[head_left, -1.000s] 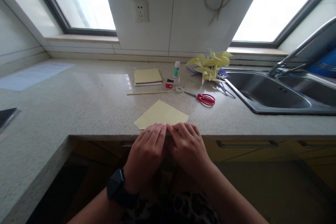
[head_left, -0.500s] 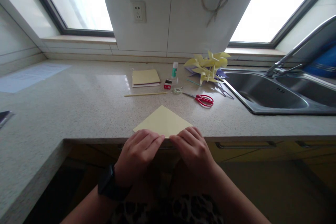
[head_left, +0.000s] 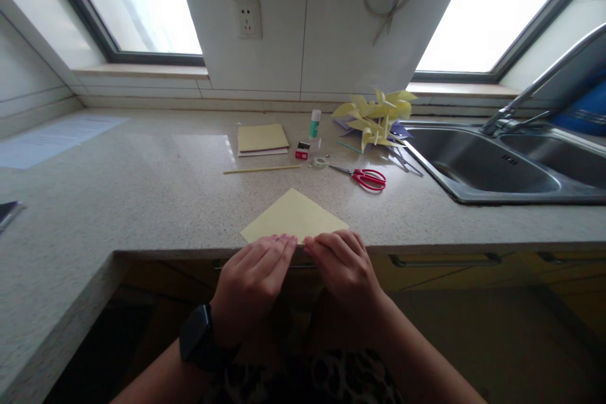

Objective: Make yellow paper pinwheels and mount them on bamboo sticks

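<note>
A pale yellow sheet of paper, folded to a triangle, lies at the counter's front edge with its point facing the wall. My left hand is closed on the near edge, fingers pressed together on the paper left of its middle. Just right of it, my right hand is closed on the same edge, thumb and fingers together. A small gap parts the two sets of fingertips. Both hands cover much of the near edge. Beyond the paper lie red-handled scissors and a thin yellow stick.
Farther back are a stack of square paper, a small red box, a tape roll and a glue stick. Yellow paper pinwheels lie beside the sink. A printed sheet is at left.
My left fingers have straightened and shifted slightly forward onto the paper's near edge. The right fingertips have also moved a little up. The paper stays almost in place.
</note>
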Demonstrator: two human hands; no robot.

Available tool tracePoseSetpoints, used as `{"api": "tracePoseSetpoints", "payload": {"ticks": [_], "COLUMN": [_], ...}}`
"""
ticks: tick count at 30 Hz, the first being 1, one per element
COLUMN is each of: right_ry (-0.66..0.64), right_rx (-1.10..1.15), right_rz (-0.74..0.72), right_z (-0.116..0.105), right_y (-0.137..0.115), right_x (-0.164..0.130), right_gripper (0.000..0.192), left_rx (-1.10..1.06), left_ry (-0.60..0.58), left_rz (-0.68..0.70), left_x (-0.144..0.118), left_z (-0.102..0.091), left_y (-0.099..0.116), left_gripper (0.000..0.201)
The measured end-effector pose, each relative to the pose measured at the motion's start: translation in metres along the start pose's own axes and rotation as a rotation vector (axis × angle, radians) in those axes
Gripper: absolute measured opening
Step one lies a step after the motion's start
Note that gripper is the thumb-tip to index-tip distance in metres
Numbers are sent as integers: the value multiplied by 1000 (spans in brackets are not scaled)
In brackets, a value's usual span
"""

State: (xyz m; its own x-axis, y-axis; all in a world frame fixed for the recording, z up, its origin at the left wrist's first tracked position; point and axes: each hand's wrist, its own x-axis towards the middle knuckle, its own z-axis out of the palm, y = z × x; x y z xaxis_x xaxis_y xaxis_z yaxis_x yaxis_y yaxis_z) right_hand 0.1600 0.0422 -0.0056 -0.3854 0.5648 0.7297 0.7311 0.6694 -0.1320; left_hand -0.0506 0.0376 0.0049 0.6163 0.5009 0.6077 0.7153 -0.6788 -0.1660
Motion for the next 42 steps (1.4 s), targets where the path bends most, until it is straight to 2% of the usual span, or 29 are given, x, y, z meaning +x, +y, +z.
{"api": "tracePoseSetpoints", "payload": {"ticks": [9, 15, 19, 25, 30, 33, 37, 42], "right_ry": [11, -17, -55, -87, -120, -89, -49, -29], "right_rx": [-30, 26, 63, 174, 167, 131, 84, 29], "right_rz": [46, 9, 9, 18, 22, 12, 9, 14], "right_z": [0, -5, -9, -15, -16, -14, -11, -8], "right_y": [-6, 1, 6, 10, 11, 11, 10, 6], "right_x": [-2, -4, -1, 11, 15, 12, 6, 3], "right_gripper": [23, 19, 16, 13, 14, 11, 9, 15], "left_rx": [7, -67, -148, -219, -192, -158, -99, 3], "left_ry": [-9, -2, -53, -73, -107, -111, -57, -23], "left_rz": [-69, -132, -161, -160, -146, -124, -90, -113], "left_x": [-5, 1, 7, 9, 10, 9, 3, -4], "left_z": [3, -7, -15, -16, -16, -17, -14, -8], "left_y": [10, 6, -1, -9, -10, -10, -5, 5], "left_gripper": [38, 30, 24, 19, 17, 19, 25, 33]}}
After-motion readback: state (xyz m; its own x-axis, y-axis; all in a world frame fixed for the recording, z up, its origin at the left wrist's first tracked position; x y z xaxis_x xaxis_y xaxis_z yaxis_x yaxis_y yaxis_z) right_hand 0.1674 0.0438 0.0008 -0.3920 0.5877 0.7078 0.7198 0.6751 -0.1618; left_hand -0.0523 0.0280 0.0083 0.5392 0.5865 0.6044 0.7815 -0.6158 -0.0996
